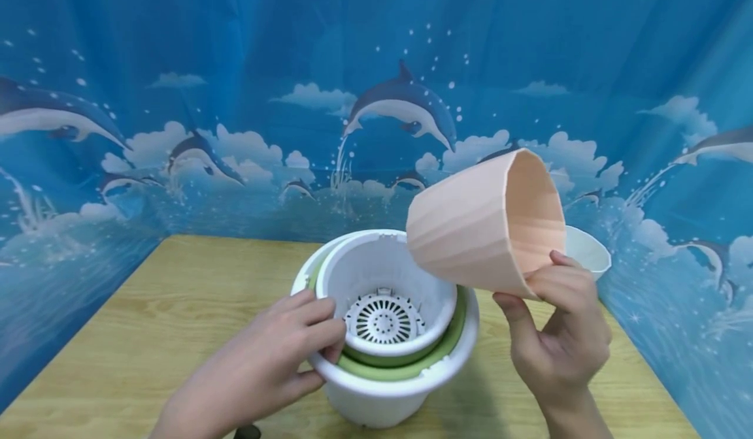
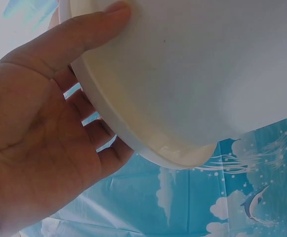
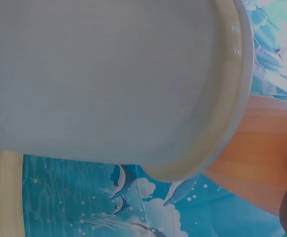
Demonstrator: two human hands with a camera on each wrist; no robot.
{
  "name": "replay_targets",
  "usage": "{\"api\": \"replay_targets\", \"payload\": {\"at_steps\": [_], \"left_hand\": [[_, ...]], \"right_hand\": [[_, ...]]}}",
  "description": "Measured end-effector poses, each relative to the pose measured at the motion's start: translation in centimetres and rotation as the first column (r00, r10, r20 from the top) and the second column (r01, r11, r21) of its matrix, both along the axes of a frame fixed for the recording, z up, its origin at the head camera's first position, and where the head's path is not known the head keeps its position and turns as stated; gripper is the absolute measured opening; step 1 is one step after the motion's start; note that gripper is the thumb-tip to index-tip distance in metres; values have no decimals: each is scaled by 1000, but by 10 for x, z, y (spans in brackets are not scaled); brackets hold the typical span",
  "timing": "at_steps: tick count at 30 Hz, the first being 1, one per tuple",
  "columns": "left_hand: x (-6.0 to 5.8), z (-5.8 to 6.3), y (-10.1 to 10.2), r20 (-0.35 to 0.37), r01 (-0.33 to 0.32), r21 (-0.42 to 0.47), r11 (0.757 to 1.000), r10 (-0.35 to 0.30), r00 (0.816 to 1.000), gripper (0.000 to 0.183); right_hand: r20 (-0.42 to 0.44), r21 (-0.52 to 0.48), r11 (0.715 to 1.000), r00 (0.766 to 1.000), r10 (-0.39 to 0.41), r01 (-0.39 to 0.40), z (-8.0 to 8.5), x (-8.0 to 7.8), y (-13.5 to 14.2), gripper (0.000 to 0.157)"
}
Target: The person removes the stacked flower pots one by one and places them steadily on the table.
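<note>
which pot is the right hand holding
The peach pot, tilted sideways, its rim pinched by the right hand; no other pot in view is peach.

On the table (image 1: 194, 315), an inner pot (image 1: 382, 269) is set in a middle pot (image 1: 400, 369), and this one in an outer pot (image 1: 376, 403), whose rim is gripped at eight o'clock by the left hand (image 1: 294, 341). At two o'clock, a fourth pot (image 1: 461, 230) is held up by the right hand (image 1: 559, 334); behind it, a bowl (image 1: 588, 253) is partly hidden. At twelve o'clock, a curtain (image 1: 265, 66) is seen.
</note>
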State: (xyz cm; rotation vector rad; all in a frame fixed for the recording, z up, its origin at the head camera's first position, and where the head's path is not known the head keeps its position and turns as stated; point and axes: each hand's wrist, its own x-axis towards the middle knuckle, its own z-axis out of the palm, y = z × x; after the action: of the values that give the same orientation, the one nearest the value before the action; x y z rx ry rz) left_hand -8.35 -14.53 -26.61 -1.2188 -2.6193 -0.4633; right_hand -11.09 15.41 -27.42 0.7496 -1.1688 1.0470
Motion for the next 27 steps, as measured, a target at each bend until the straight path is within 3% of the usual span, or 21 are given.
{"api": "replay_targets", "payload": {"at_steps": [9, 20, 24, 27], "left_hand": [[0, 1, 0, 30, -10, -14, 1000, 10, 1000, 32], [1, 0, 1, 0, -2, -12, 1000, 2, 1000, 32], [1, -1, 1, -7, -5, -12, 1000, 5, 1000, 33], [1, -1, 0, -14, -7, -8, 1000, 7, 1000, 34]], "right_hand": [[69, -70, 994, 994, -83, 88, -1, -5, 9, 41], [163, -125, 986, 982, -93, 114, -7, -18, 22, 42], [175, -95, 981, 973, -153, 171, -12, -26, 27, 41], [214, -29, 972, 952, -220, 232, -14, -30, 31, 41]]}}
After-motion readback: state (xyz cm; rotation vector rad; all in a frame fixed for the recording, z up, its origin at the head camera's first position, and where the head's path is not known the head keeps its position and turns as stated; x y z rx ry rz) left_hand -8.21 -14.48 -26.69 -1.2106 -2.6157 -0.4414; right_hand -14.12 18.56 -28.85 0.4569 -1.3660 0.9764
